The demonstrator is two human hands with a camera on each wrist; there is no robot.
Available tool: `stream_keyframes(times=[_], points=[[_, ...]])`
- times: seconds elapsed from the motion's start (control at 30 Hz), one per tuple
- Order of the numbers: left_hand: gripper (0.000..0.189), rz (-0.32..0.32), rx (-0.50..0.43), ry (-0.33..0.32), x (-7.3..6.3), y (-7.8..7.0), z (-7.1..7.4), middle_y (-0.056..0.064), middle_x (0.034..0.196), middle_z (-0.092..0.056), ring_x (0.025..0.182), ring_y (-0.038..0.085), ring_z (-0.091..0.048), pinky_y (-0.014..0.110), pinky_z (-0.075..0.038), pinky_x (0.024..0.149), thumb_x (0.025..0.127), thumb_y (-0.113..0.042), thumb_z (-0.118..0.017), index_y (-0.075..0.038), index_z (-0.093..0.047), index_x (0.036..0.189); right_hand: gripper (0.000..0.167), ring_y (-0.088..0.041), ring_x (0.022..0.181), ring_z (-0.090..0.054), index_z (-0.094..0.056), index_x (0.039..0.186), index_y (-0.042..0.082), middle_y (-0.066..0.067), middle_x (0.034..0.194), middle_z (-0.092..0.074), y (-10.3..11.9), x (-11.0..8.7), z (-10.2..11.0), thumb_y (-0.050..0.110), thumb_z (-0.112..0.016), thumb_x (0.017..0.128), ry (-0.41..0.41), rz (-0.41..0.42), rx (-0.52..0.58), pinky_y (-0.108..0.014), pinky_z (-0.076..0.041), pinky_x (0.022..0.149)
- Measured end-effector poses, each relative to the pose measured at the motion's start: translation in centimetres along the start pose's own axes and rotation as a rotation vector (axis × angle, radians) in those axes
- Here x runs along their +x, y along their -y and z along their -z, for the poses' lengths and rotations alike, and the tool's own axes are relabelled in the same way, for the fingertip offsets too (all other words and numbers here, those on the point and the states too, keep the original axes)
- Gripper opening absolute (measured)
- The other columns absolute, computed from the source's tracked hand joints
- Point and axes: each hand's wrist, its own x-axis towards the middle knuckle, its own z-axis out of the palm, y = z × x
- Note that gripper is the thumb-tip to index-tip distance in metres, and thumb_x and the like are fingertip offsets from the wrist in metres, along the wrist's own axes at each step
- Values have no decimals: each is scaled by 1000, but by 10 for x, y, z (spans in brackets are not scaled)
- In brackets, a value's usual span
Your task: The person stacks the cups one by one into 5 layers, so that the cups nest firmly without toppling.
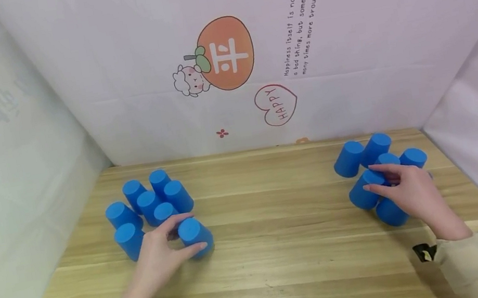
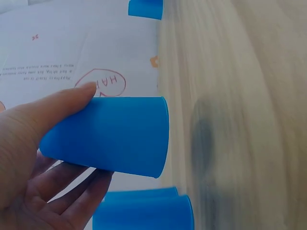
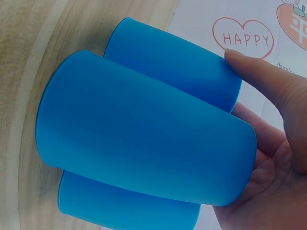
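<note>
My left hand (image 1: 161,249) grips an upside-down blue cup (image 1: 197,237) between thumb and fingers, at the near right of the left group. In the left wrist view this cup (image 2: 115,134) appears raised off the wood, a shadow beside it. Over the right group, my right hand (image 1: 409,191) has thumb and fingers around the upper part of another blue cup (image 1: 364,194). A nearer cup (image 3: 144,129) partly covers that held cup (image 3: 172,62) in the right wrist view. Whether the right-hand cup touches the table cannot be told.
Several upside-down blue cups (image 1: 149,206) stand close together at the left. More blue cups (image 1: 349,159) cluster at the right, some hidden by my hand. The wooden table (image 1: 271,228) ends at a printed white cloth (image 1: 142,107) behind, with cloth on both sides too.
</note>
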Motion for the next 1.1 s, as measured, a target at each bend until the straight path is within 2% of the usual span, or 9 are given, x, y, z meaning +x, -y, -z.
stream_keyframes(times=[0.1, 0.27, 0.43, 0.6, 0.7, 0.9, 1.1], points=[[61, -18, -17, -4, 6, -6, -4, 5, 119, -72, 108, 24, -69, 47, -57, 89, 78, -33, -91, -13, -63, 128, 62, -49, 103, -66, -63, 133, -6, -32, 121, -65, 0, -1, -1, 39, -77, 93, 6, 1, -3, -65, -53, 84], [58, -40, -62, 9, 24, -16, -16, 2, 117, -72, 111, 23, -67, 52, -55, 93, 78, -33, -91, -14, -63, 125, 61, -49, 104, -66, -63, 133, -5, -31, 122, -65, -1, 1, -1, 38, -77, 93, 15, 1, 1, -65, -53, 84], [56, -64, -99, 15, 49, -22, -35, 2, 122, -70, 113, 22, -65, 50, -54, 96, 81, -30, -89, -14, -64, 129, 62, -49, 104, -66, -64, 132, -5, -31, 122, -65, -1, 3, 1, 40, -77, 92, 38, -8, -3, -65, -53, 85], [60, -66, -119, -30, 75, -20, -56, 4, 130, -67, 120, 26, -63, 49, -51, 101, 84, -26, -87, -13, -63, 137, 62, -47, 103, -67, -64, 131, -6, -30, 119, -67, -3, 5, 3, 40, -78, 92, 51, -3, -15, -64, -54, 85], [59, -33, -146, -62, 90, -16, -66, 6, 134, -65, 125, 28, -60, 50, -48, 104, 86, -24, -85, -14, -60, 139, 62, -46, 102, -68, -65, 131, -5, -29, 117, -68, -2, 6, 5, 41, -78, 91, 55, 6, -28, -63, -54, 84], [55, 85, -253, -119, 112, -8, -81, 12, 138, -61, 129, 31, -56, 50, -44, 108, 90, -21, -82, -12, -55, 137, 62, -45, 102, -67, -66, 131, -3, -27, 114, -69, 1, 6, 6, 42, -79, 90, 67, 9, -48, -62, -54, 84], [56, 112, -324, -174, 127, 3, -93, 13, 138, -60, 128, 30, -56, 45, -45, 108, 90, -20, -82, -11, -57, 139, 61, -45, 102, -67, -66, 130, -4, -27, 113, -70, 2, 5, 7, 41, -80, 90, 65, 12, -53, -62, -54, 84]])
